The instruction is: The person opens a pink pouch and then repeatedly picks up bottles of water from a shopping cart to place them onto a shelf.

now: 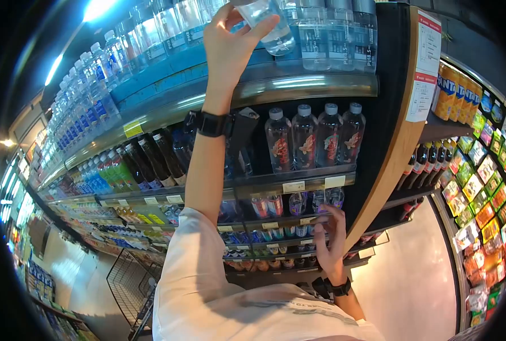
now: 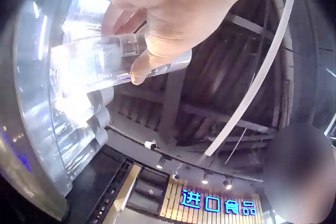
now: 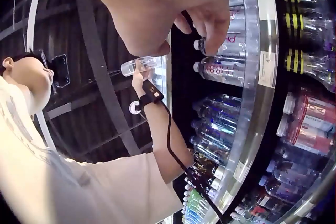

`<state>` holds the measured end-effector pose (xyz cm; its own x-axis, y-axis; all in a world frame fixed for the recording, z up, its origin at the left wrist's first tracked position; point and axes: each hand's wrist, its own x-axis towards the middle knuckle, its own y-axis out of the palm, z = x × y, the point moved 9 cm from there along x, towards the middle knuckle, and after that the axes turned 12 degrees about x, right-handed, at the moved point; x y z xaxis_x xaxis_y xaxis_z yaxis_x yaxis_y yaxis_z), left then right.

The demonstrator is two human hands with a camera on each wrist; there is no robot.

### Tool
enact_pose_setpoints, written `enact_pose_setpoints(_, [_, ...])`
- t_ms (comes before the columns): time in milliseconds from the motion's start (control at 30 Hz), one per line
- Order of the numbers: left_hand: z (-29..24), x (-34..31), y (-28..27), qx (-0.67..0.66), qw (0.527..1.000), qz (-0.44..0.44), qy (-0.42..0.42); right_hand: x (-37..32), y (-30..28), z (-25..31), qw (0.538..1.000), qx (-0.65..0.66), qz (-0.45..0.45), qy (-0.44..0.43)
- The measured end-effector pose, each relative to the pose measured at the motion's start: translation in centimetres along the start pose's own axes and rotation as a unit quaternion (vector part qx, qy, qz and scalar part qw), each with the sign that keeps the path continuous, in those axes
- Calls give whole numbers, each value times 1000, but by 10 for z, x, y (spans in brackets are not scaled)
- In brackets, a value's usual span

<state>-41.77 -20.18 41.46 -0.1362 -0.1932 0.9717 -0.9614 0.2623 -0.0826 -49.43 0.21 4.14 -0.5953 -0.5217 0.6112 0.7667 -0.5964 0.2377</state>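
Note:
My left hand (image 1: 230,54), raised to the top shelf, grips a clear bottle (image 1: 278,42) between thumb and fingers. In the left wrist view, the thumb of that hand (image 2: 168,24) lies along the tilted bottle (image 2: 100,64). The right wrist view shows the same bottle (image 3: 142,66) held up by the left hand (image 3: 138,79). Lower down, my right hand (image 1: 331,244) hangs before the lower shelves, its fingers loosely bent and holding nothing. In the right wrist view the right hand (image 3: 168,8) appears near shelved bottles (image 3: 223,70); contact cannot be told.
More clear bottles (image 1: 315,51) stand on the top shelf, beside a wooden end panel (image 1: 386,153). Four bottles with red prints (image 1: 304,139) stand one shelf below. A wire cart (image 1: 129,281) is at lower left; snack packets (image 1: 486,193) hang at right.

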Motion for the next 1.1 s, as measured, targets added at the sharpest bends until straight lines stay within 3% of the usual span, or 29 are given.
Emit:
enact_pose_setpoints(133, [29, 7, 21, 12, 996, 60, -60, 10, -22, -12, 999, 24, 24, 26])
enact_pose_setpoints(233, [43, 12, 22, 56, 996, 51, -37, 19, -25, -8, 999, 26, 30, 29])
enact_pose_setpoints(333, [52, 9, 33, 161, 982, 96, -29, 23, -31, -19, 997, 36, 50, 46])
enact_pose_setpoints(567, [55, 8, 36, 211, 975, 70, -24, 29, -37, -29, 994, 57, 66, 69])
enact_pose_setpoints(667, [60, 7, 41, 213, 970, 107, -56, 27, -40, -33, 993, 68, 64, 66])
enact_pose_setpoints(867, [71, 5, 40, 189, 975, 98, -69, 26, -42, -40, 992, 61, 76, 82])
enact_pose_setpoints(967, [47, -9, 26, 197, 979, 49, -28, 19, -43, -55, 991, 60, 71, 96])
enact_pose_setpoints(1100, [10, -50, -13, 137, 986, 2, -93, 8, -41, -76, 992, 57, 64, 98])
